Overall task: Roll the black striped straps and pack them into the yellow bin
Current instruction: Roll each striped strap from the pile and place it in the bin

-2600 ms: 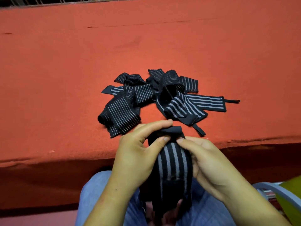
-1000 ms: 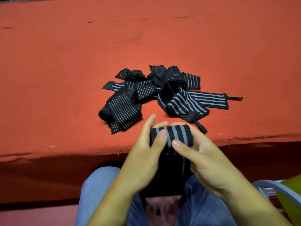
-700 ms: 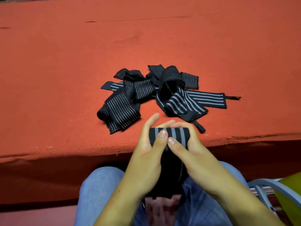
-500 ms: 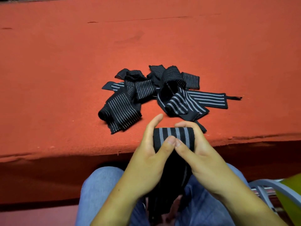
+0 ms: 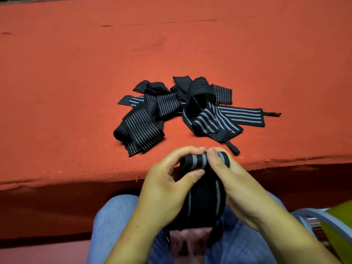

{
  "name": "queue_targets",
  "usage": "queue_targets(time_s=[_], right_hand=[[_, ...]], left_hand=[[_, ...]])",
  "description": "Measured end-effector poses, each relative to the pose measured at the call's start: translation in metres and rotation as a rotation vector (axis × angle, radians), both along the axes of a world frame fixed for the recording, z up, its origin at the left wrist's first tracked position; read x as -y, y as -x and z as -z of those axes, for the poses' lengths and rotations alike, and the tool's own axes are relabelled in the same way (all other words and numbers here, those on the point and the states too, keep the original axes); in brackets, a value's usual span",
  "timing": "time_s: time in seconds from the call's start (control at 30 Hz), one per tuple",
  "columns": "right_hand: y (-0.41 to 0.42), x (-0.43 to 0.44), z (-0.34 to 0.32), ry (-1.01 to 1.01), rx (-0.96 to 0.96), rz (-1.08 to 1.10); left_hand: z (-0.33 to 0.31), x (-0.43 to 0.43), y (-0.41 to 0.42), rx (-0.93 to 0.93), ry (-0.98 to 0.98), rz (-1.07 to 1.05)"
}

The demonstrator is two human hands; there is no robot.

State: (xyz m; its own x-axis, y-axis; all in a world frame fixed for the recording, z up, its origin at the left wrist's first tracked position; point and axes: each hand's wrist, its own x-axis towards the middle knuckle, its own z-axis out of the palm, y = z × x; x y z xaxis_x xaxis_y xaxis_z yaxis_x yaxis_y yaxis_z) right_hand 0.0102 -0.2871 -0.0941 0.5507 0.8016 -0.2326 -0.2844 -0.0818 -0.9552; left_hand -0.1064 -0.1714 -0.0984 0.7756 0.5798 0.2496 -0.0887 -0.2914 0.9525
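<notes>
Straps, black with grey stripes, lie in two places; one strap is held up in both hands just in front of the near edge of the red table, and the rest form a loose pile on the red felt beyond it. The held strap's upper end is wound into a small roll sitting between the fingertips; its unrolled length hangs down toward the lap, over blue jeans. The left hand grasps the roll from its left side, fingers curled over the top and thumb pressed against the near face; the right hand grips it from the right, thumb laid across the top stripes, the other fingers hidden behind the cloth. In the pile some straps are folded or half curled, and one lies stretched out flat toward the right, a thin tab at its far end. At the lower right corner a yellow-green surface, probably the yellow bin, shows only as a sliver behind a grey curved chair arm; its contents cannot be seen.
</notes>
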Motion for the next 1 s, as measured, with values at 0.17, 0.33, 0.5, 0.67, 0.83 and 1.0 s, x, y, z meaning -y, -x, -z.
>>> queue_targets(time_s=[0.17, 0.33, 0.5, 0.67, 0.83, 1.0], right_hand=[[-0.004, 0.002, -0.006, -0.009, -0.094, -0.075], [-0.005, 0.006, -0.005, -0.046, -0.095, -0.046], [-0.004, 0.010, -0.005, -0.074, -0.014, -0.110], [-0.010, 0.014, -0.002, -0.073, 0.017, -0.157], [-0.005, 0.010, 0.001, -0.046, -0.099, -0.169], [0.001, 0.004, -0.002, -0.037, -0.117, -0.113]], left_hand=[[0.001, -0.001, 0.002, -0.003, -0.043, -0.016], [0.003, -0.005, 0.006, -0.080, 0.040, 0.060], [-0.001, -0.006, 0.005, -0.177, 0.270, 0.091], [0.000, -0.005, 0.002, -0.129, 0.305, 0.071], [0.001, 0.003, 0.001, -0.035, 0.251, -0.014], [0.006, 0.007, 0.002, -0.048, 0.008, -0.045]])
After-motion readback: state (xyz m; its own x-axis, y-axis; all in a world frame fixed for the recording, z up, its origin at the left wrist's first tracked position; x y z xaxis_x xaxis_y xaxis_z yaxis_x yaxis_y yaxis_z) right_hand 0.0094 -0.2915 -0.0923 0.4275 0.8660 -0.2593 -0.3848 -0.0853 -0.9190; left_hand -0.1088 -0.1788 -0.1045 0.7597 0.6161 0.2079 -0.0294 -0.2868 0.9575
